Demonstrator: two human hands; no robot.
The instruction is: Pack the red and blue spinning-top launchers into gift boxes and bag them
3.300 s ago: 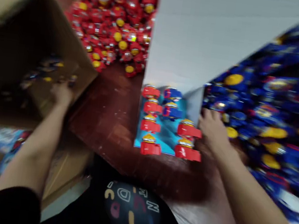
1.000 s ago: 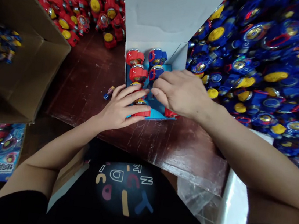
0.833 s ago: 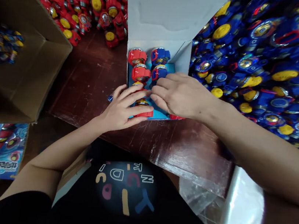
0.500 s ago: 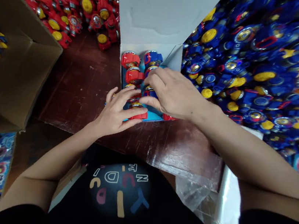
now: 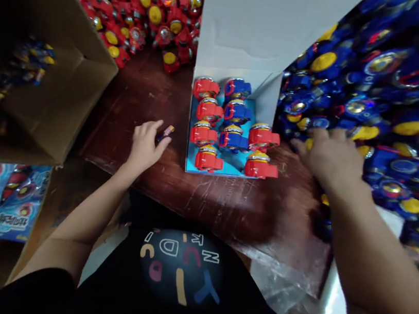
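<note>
An open white box [image 5: 245, 37] with a blue inside stands on the dark red table. Red toys [image 5: 209, 159] line its left column, three blue toys [image 5: 233, 138] fill part of the middle, and two red toys [image 5: 260, 168] sit at the lower right. Left of the box, my left hand [image 5: 145, 145] rests open, thumb beside a small dark and yellow item [image 5: 166, 133] on the table. My right hand [image 5: 333, 156] is at the near edge of the blue toy pile [image 5: 404, 127]; its fingers are blurred and what they touch is unclear.
A cardboard carton [image 5: 86, 93] with small colourful packets stands at the left. Behind it lies a pile of red toys [image 5: 152, 8]. Blue printed packages [image 5: 9, 217] are at the lower left. Clear plastic film [image 5: 280, 286] lies past the table's front edge.
Both hands have left the box: the left went to the table on the left, the right to the blue pile. The view has shifted, so the box appears further right.
</note>
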